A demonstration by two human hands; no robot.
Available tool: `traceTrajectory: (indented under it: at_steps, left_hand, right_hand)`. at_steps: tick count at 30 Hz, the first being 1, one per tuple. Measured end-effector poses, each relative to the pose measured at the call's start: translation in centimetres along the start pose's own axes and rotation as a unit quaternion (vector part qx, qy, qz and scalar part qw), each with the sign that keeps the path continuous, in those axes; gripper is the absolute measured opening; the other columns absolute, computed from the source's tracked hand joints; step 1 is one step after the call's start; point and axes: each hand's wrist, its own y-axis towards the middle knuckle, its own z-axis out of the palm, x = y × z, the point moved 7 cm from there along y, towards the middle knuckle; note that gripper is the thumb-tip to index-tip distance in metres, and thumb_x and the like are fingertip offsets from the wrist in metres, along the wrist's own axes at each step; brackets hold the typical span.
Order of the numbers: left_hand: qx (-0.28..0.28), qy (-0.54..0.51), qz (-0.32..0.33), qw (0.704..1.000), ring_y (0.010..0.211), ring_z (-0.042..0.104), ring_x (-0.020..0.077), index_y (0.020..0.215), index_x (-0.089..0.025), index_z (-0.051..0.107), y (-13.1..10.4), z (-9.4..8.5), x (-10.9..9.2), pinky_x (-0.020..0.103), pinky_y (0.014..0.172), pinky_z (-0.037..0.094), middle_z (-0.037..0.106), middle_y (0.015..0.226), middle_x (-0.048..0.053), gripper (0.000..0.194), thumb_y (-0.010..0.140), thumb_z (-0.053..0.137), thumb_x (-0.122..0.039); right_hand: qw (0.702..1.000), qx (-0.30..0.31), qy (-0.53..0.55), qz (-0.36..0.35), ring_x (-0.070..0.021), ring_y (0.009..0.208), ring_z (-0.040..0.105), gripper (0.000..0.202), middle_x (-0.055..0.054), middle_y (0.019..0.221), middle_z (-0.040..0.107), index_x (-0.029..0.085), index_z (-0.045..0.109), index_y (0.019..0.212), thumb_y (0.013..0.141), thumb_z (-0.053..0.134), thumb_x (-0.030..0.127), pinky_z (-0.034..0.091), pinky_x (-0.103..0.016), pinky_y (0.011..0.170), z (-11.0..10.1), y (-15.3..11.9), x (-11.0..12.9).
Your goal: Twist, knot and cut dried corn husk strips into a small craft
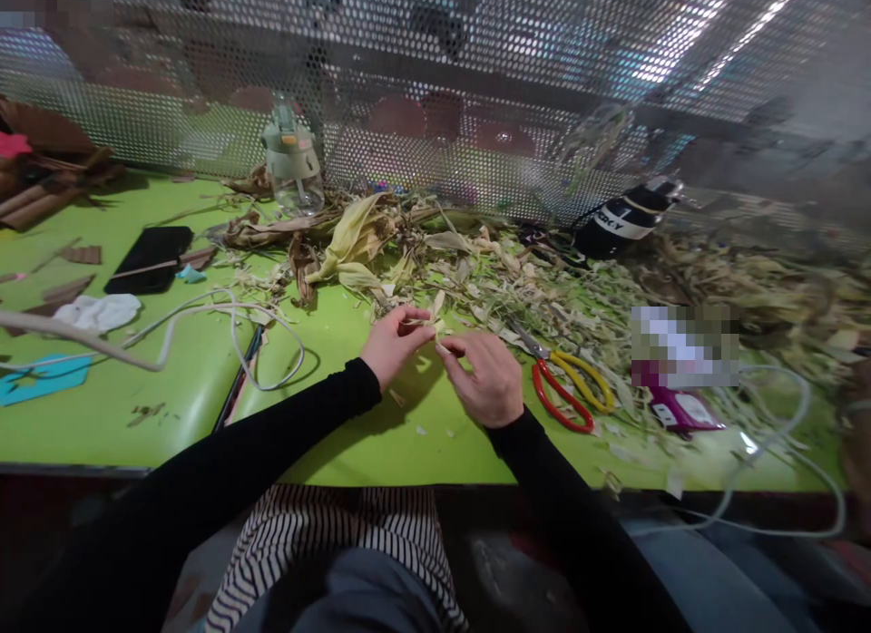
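A small pale husk piece is held between my two hands above the green table. My left hand pinches its left side with thumb and fingertips. On the other side, my right hand grips its lower edge, fingers curled. Just right of my right hand lie scissors with one red and one yellow handle, their blades among husk scraps. Behind my hands is a heap of dried husks, with a larger yellow-green husk on it.
A clear bottle and a black bottle are near the perforated metal screen. A black phone, white cable, white tissue and blue piece lie left. A purple packet sits right.
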Motion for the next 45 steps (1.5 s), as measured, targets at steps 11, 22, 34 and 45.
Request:
traceTrajectory:
  at_steps: [11,22,34,45]
  left_hand:
    - [0.102,0.171,0.134,0.971,0.071,0.058,0.0115,0.091,-0.015,0.060,0.0,0.9,-0.9,0.023,0.065,0.045,0.065,0.085,0.005,0.019,0.075,0.062,-0.026]
    - [0.150,0.052,0.060,0.986,0.073,0.059,0.0111,0.085,-0.014,0.061,-0.7,2.0,-1.3,0.025,0.070,0.046,0.066,0.081,0.004,0.020,0.072,0.066,-0.029]
    - [0.130,-0.004,-0.006,0.991,0.055,0.053,0.0051,0.070,-0.012,0.058,-0.6,1.7,-0.4,0.019,0.056,0.041,0.060,0.063,0.000,0.020,0.075,0.062,-0.030]
    - [0.192,0.053,-0.047,0.979,0.063,0.053,0.0065,0.081,-0.011,0.062,-0.7,1.8,-0.9,0.023,0.067,0.042,0.062,0.074,0.003,0.018,0.073,0.064,-0.027]
  right_hand:
    - [0.986,0.003,0.155,0.064,-0.0187,0.079,0.062,0.012,-0.004,0.085,0.068,0.024,0.064,0.091,0.086,0.053,0.023,0.050,-0.034,0.070,-0.2,0.3,-0.9]
    - [0.885,-0.056,0.362,0.288,-0.0111,0.063,0.055,0.038,0.002,0.078,0.056,0.022,0.050,0.093,0.067,0.074,0.034,0.048,-0.025,0.057,1.3,-1.0,-4.9]
    - [0.981,-0.055,0.171,0.077,-0.0176,0.072,0.057,0.003,-0.002,0.075,0.061,0.024,0.063,0.078,0.080,0.063,0.026,0.049,-0.032,0.061,-0.9,0.2,-1.7]
    - [0.995,-0.067,0.069,-0.026,-0.0163,0.070,0.060,0.007,-0.004,0.075,0.064,0.021,0.065,0.081,0.080,0.060,0.015,0.051,-0.028,0.058,-1.5,0.2,-0.5]
